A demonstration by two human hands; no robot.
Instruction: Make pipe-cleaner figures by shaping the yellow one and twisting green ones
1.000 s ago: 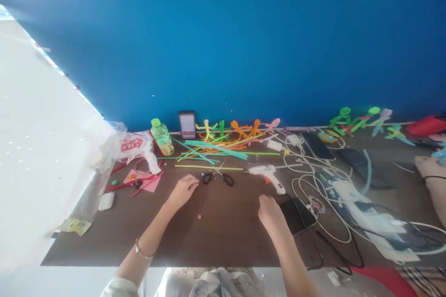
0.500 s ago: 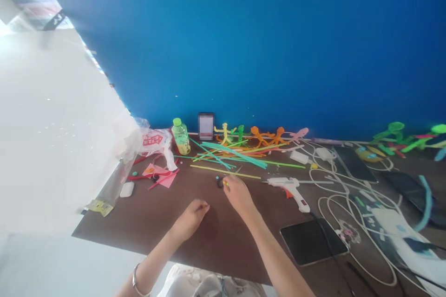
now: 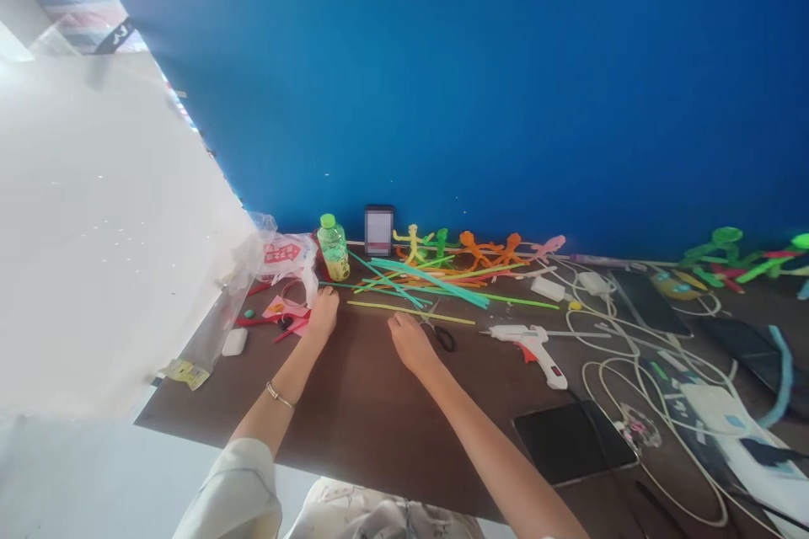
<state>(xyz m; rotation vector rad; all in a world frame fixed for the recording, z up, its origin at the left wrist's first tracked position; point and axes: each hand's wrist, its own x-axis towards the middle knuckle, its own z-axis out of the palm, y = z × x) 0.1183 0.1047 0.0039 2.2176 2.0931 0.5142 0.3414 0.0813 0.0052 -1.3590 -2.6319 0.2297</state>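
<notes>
Head view — left hand [image 3: 324, 313] just beside pink paper [image 3: 287, 307], right hand [image 3: 411, 344] near black-handled scissors [image 3: 444, 339] — whether either grips anything, cannot tell.

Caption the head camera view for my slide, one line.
Right hand beside black-handled scissors, left hand by pink paper.

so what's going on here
A person is working at a brown table with bare hands. Their left hand is just beyond the pink paper's right edge, and their right hand is right beside the black-handled scissors. Neither hand clearly holds anything. Loose pipe cleaners lie ahead of them, with small pipe-cleaner figures along the wall and a glue gun to the right.
</notes>
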